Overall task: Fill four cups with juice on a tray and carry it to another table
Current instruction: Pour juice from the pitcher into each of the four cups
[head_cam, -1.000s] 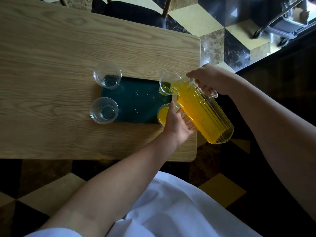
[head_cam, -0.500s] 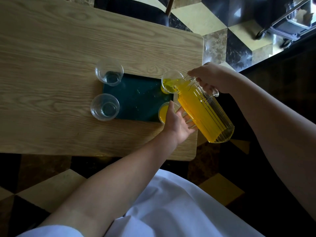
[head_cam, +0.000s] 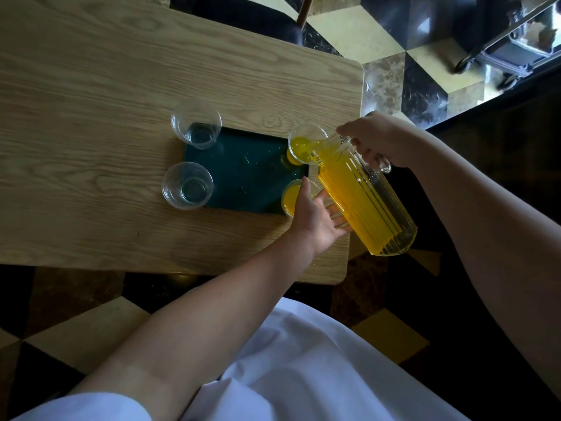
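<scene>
1. The right hand (head_cam: 376, 139) grips the handle of the ribbed clear glass pitcher of orange juice (head_cam: 364, 202), fingers curled round it, and the pitcher is tipped spout-down to the left.
2. Its spout sits over the far-right clear plastic cup (head_cam: 299, 144), and yellow juice shows in that cup.
3. The left hand (head_cam: 315, 220) supports the pitcher from below, fingers straight and spread against the ribbed glass.
4. Just beside that hand stands the near-right clear cup holding juice (head_cam: 290, 199); its rim is partly hidden by the thumb.
5. Both cups stand at the right end of the dark green rectangular tray (head_cam: 249, 174), which lies flat on the light wooden worktop (head_cam: 91, 86).
6. At the tray's left end stand the far-left empty clear cup (head_cam: 196, 124) and the near-left empty clear cup (head_cam: 187, 186), apart from each other.
7. Whether those two stand on the tray's edge or on the wood, I cannot tell.
</scene>
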